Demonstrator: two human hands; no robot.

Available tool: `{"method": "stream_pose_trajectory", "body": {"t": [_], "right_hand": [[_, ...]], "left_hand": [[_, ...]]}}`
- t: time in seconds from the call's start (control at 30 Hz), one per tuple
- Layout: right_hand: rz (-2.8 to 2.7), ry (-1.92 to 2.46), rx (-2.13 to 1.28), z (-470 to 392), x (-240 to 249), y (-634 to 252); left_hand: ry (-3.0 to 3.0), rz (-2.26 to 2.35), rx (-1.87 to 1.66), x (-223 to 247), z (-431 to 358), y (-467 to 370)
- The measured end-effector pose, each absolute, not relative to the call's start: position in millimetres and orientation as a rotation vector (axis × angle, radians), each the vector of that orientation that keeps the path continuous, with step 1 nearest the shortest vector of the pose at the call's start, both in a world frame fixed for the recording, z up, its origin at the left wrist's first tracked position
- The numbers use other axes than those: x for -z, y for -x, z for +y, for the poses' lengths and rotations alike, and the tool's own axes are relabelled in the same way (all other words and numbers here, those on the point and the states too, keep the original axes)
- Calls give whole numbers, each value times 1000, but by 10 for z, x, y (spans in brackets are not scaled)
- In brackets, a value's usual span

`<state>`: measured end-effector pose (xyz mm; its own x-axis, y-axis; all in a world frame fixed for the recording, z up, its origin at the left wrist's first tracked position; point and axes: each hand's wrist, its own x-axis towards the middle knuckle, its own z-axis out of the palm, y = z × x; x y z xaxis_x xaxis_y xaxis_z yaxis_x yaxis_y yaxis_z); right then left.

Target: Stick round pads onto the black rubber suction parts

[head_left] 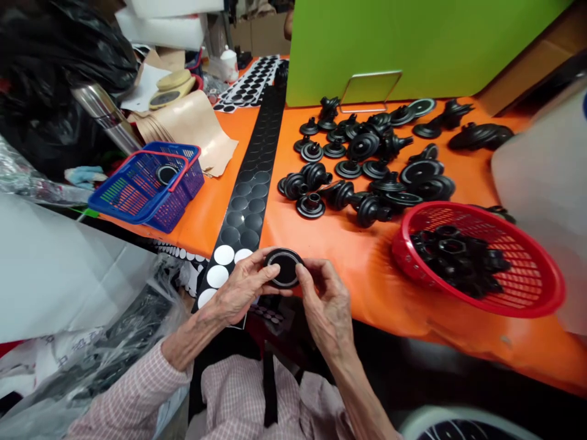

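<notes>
Two hands' grip (284,278) around one black round disc (285,267).

Both hands, left hand (238,292) and right hand (323,305), pinch a round black rubber disc (285,267) at the orange table (348,256) edge, beside a sticker strip (250,201).

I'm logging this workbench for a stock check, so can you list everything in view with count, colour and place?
round part: one, black, held at the near table edge
sticker strip: one, black, running up the table; some near discs gone, leaving white spots
loose parts: many, black, spread on the orange table
red basket: one, right, holding black parts
blue basket: one, red handles, left, one black ring inside
green board: one, standing behind
flask: one, silver, far left
left hand: gripping the round part
right hand: gripping it too
</notes>
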<state>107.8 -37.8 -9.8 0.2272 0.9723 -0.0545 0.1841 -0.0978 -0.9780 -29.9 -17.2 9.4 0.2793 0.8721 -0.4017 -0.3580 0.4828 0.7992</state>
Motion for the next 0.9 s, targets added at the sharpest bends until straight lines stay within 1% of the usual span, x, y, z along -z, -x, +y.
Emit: {"method": "stream_pose_trajectory", "body": {"t": [0.13, 0.23, 0.3, 0.37, 0.43, 0.53, 0.63, 0.73, 0.8, 0.9], "right_hand": [[-1119, 1483, -1105, -266, 99, -1020], [-1110, 1416, -1221, -192, 155, -894], [-1110, 1381, -1301, -164, 189, -825], [-1123, 1391, -1342, -138, 202, -793], [-1143, 1421, -1361, -82, 184, -790], [-1188, 1397, -1431, 110, 66, -730], [-1234, 1252, -1474, 401, -193, -449], [-1166, 1013, -1522, 697, -500, 15], [-1058, 829, -1590, 829, -630, 290], [-1136, 774, -1557, 828, -578, 431]], "left_hand": [[-653, 990, -896, -120, -137, 396], [-755, 1107, -853, -155, -106, 532], [-977, 1309, -778, -168, -88, 647], [-1258, 1633, -752, -178, -58, 774], [-1427, 1912, -808, -198, 1, 917], [-1490, 2055, -1008, -300, 154, 1181], [-1579, 2134, -1271, -510, 336, 1492], [-1598, 2313, -1464, -707, 487, 1778], [-1629, 2431, -1486, -729, 544, 1910], [-1768, 2458, -1289, -536, 552, 1997]]}}
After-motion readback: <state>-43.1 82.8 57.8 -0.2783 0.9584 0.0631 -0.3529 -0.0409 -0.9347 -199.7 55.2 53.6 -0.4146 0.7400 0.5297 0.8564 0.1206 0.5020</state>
